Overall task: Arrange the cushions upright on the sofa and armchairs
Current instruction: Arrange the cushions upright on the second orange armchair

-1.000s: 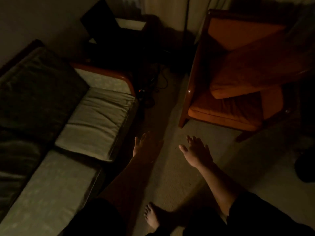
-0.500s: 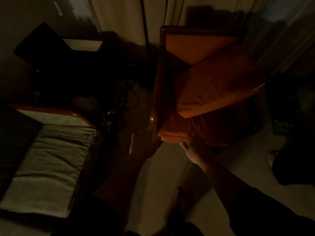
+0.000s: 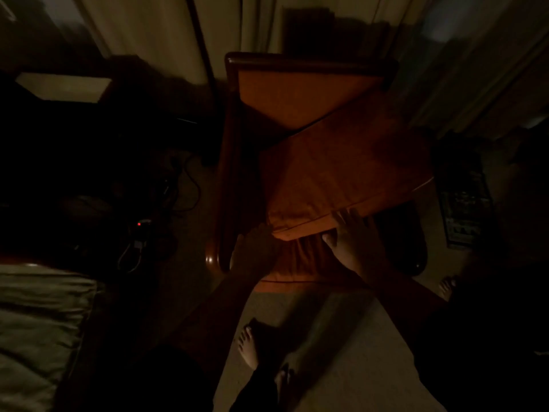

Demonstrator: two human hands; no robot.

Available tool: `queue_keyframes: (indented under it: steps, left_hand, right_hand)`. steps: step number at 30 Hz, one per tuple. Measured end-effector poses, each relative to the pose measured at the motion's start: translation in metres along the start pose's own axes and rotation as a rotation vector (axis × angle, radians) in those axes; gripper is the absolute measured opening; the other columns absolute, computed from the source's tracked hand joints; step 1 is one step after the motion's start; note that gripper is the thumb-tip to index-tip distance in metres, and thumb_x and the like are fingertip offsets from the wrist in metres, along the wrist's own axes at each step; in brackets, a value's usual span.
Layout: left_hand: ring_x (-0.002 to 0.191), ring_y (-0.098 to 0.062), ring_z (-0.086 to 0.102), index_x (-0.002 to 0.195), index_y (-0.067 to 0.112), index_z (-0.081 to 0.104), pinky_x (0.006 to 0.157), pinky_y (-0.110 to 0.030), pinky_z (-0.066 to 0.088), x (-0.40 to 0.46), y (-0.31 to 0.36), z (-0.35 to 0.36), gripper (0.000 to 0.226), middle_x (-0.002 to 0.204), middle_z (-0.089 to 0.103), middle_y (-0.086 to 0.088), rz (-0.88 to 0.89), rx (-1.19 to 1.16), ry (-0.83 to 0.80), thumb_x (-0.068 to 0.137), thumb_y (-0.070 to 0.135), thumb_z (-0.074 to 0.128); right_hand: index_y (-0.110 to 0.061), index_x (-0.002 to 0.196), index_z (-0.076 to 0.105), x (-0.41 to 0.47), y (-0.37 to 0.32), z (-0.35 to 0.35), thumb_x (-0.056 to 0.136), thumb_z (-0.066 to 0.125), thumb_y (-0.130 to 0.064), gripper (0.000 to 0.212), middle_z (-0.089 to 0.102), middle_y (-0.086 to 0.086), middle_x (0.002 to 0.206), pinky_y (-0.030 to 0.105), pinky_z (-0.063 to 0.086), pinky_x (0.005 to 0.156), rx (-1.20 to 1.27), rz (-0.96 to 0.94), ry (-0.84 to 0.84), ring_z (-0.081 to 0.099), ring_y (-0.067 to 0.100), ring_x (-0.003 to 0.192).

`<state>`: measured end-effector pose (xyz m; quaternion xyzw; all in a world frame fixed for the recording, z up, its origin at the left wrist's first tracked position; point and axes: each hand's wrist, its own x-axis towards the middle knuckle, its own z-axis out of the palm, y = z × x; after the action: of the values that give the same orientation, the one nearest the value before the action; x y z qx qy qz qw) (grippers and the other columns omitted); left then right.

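The orange cushion (image 3: 344,171) lies tilted across the armchair (image 3: 234,150), its near edge sagging over the seat cushion (image 3: 300,263) below. My left hand (image 3: 252,251) reaches the near left corner and my right hand (image 3: 356,242) lies with fingers spread on the near edge, thumb tucked under it. Whether either grip has actually closed on the fabric I cannot tell in this dim light. The cushion looks big, square and soft, a woven cover with a piped seam, so I expect it to be light but floppy, folding if lifted by one corner. I judge the best hold is both near corners, then tipping it up against the padded back inside the glossy wooden frame.
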<state>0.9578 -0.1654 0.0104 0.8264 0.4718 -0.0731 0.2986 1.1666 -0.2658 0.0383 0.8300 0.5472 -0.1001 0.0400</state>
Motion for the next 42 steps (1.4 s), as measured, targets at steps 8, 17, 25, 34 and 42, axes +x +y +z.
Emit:
queue_keyframes:
  steps: [8,17,25,34,42]
  left_hand:
    - [0.136,-0.027,0.038,0.145,0.019,0.036,0.109,-0.041,0.032,0.101,0.041,0.034,0.059,0.151,0.039,-0.008,0.023,-0.118,0.034,0.095,0.049,0.044]
    - [0.149,-0.026,0.0,0.152,0.013,0.002,0.118,-0.047,0.011,0.188,0.069,0.099,0.091,0.161,-0.003,-0.006,0.12,0.057,0.042,0.088,0.053,0.054]
    - [0.149,-0.027,-0.003,0.153,0.013,-0.002,0.12,-0.044,0.01,0.205,0.08,0.152,0.105,0.162,-0.004,-0.006,0.041,0.142,0.127,0.081,0.061,0.058]
    - [0.145,-0.029,0.022,0.152,0.011,0.015,0.11,-0.046,0.037,0.196,0.091,0.152,0.064,0.159,0.021,-0.007,-0.024,0.17,0.25,0.091,0.01,0.034]
    - [0.073,-0.017,0.071,0.126,0.029,0.061,0.051,-0.025,0.046,0.167,0.092,0.065,0.048,0.099,0.073,0.001,-0.043,0.404,0.247,0.08,0.021,0.073]
  right_hand:
    - [-0.015,0.151,0.03,0.089,0.075,0.009,0.089,0.062,-0.04,0.074,0.03,0.015,0.157,0.058,0.02,0.115,-0.114,-0.083,0.02,0.024,0.036,0.145]
    - [-0.012,0.148,0.038,0.148,0.143,0.057,0.087,0.062,-0.044,0.073,0.028,0.012,0.158,0.053,0.002,0.118,-0.23,-0.283,0.052,0.018,0.032,0.148]
    - [-0.014,0.128,0.059,0.163,0.167,0.085,0.088,0.065,-0.034,0.045,0.053,0.005,0.143,0.05,0.018,0.116,-0.237,-0.426,0.29,0.034,0.027,0.141]
    - [-0.018,0.105,0.072,0.172,0.164,0.091,0.081,0.067,-0.011,0.025,0.07,0.003,0.116,0.058,0.022,0.111,0.056,-0.55,0.413,0.055,0.031,0.124]
    - [-0.021,0.1,0.072,0.174,0.142,0.039,0.087,0.065,-0.016,0.015,0.071,0.0,0.112,0.058,0.03,0.111,0.09,-0.523,0.312,0.061,0.021,0.116]
